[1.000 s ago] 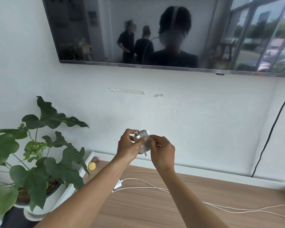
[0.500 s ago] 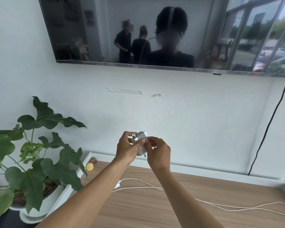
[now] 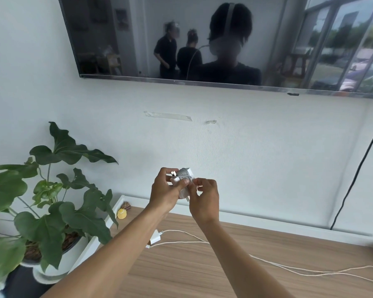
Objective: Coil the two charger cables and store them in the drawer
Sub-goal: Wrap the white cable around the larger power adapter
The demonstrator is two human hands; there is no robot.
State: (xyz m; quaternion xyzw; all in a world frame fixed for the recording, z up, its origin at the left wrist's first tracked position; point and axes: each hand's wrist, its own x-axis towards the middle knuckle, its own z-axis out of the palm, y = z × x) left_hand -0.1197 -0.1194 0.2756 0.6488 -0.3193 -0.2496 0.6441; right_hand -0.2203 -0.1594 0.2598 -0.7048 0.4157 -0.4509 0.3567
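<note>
A white charger (image 3: 184, 177) with its grey cable wound tightly round the body is held up in front of the wall. My left hand (image 3: 165, 191) grips the charger's body, thumb across its front. My right hand (image 3: 204, 195) pinches the cable's free end against the coil. A second white charger (image 3: 155, 237) lies on the wooden top (image 3: 202, 272), and its long white cable (image 3: 289, 269) trails loose to the right edge. No drawer shows in the head view.
A large potted plant (image 3: 45, 203) stands at the left beside the top. A small yellow object (image 3: 121, 213) lies at the top's back left corner. A wall screen (image 3: 224, 39) hangs above, and a black cord (image 3: 357, 168) runs down the wall at right.
Both hands stayed together on the wound charger, with the fingers of my right hand shifting slightly on the cable end. The view has tilted a little.
</note>
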